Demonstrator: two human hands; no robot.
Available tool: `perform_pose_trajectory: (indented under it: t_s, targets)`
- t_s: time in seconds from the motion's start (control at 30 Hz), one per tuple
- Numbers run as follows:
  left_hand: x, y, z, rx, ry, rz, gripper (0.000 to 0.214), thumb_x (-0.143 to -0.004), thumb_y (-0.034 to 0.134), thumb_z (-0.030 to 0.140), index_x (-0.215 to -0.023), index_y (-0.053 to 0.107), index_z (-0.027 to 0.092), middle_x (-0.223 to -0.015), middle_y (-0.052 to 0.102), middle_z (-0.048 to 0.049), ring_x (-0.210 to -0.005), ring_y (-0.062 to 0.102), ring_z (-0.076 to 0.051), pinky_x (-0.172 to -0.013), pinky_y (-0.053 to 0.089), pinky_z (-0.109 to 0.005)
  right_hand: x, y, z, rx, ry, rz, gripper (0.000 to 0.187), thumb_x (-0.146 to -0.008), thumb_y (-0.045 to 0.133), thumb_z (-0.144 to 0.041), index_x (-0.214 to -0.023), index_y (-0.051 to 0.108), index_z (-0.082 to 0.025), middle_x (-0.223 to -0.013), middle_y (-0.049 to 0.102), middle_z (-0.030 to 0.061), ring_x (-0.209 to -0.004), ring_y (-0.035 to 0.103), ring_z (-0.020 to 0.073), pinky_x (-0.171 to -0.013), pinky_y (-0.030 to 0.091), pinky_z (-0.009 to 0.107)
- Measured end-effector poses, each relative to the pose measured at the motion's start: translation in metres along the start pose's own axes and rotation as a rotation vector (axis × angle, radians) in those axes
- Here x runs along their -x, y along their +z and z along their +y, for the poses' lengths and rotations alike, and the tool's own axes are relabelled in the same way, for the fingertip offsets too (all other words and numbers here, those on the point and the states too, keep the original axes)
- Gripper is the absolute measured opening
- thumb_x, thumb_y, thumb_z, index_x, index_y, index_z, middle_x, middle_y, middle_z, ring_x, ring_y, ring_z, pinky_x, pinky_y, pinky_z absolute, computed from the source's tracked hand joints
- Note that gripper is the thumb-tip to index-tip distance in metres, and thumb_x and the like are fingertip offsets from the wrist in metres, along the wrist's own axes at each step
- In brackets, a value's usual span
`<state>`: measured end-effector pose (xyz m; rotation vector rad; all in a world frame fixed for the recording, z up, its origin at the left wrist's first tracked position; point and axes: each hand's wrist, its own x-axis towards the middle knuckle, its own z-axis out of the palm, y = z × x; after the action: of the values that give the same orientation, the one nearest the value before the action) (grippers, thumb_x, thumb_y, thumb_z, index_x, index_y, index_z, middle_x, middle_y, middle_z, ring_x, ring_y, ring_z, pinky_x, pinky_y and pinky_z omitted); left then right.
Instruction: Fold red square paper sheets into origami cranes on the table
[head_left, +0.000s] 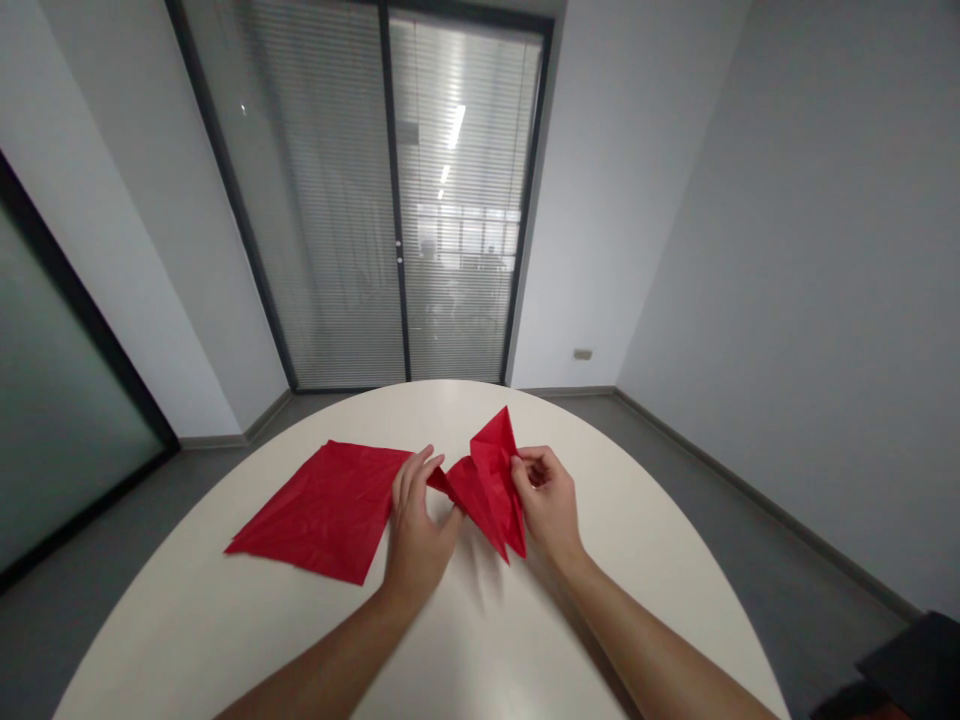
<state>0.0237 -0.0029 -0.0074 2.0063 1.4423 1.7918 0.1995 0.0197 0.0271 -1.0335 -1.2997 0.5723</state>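
Note:
My right hand (551, 500) pinches the right edge of a red folded sheet (491, 480), thin and creased, either paper or cloth. Several pointed flaps stick out of it, one upward and others down over the table. At its left corner my left hand (420, 525) has its fingers and thumb around the edge, fingers loosely bent. Left of that hand a second red sheet (322, 510) lies flat and wrinkled on the table, roughly diamond-shaped. The left hand covers its right edge; whether they touch, I cannot tell.
Both hands work over a round white table (600, 610). Beyond it stand a glass partition with blinds (337, 250) and a pale wall with a socket (583, 354). A dark object (915, 665) shows at the lower right, off the table.

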Motion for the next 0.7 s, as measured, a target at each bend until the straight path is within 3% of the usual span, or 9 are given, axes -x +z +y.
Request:
perform_pose_trajectory:
  t_s: [0.17,0.37,0.7]
  targets:
    - [0.002,-0.002,-0.002,0.072,-0.046,-0.031,0.045,-0.087,0.054,0.012,-0.130,0.058,0.024,-0.135,0.060,-0.0093,-0.135,0.047,-0.029,-0.115,0.036,-0.053,-0.003,-0.002,0.002,0.024,0.029,-0.001,0.020,-0.087,0.061,-0.039,-0.089,0.063,-0.019,-0.074,0.069,0.0041,-0.067,0.062,0.0194,-0.061,0.047,0.030]
    - [-0.007,-0.006,-0.005,0.113,-0.202,-0.011,0.027,-0.090,0.052,0.022,-0.107,0.072,0.024,-0.115,0.071,-0.0079,-0.116,0.060,-0.029,-0.106,0.044,-0.048,-0.004,-0.004,0.003,0.020,0.061,-0.007,0.019,-0.084,0.062,-0.038,-0.086,0.064,-0.019,-0.071,0.068,0.0035,-0.064,0.061,0.0191,-0.058,0.047,0.029]
    - [-0.012,-0.007,-0.009,0.114,-0.286,0.025,0.023,-0.092,0.053,0.029,-0.094,0.074,0.020,-0.105,0.075,-0.0103,-0.101,0.068,-0.027,-0.094,0.051,-0.040,-0.007,-0.007,0.001,-0.025,0.111,0.012,0.023,-0.082,0.065,-0.040,-0.085,0.064,-0.018,-0.070,0.068,0.0045,-0.063,0.060,0.0197,-0.057,0.044,0.029]
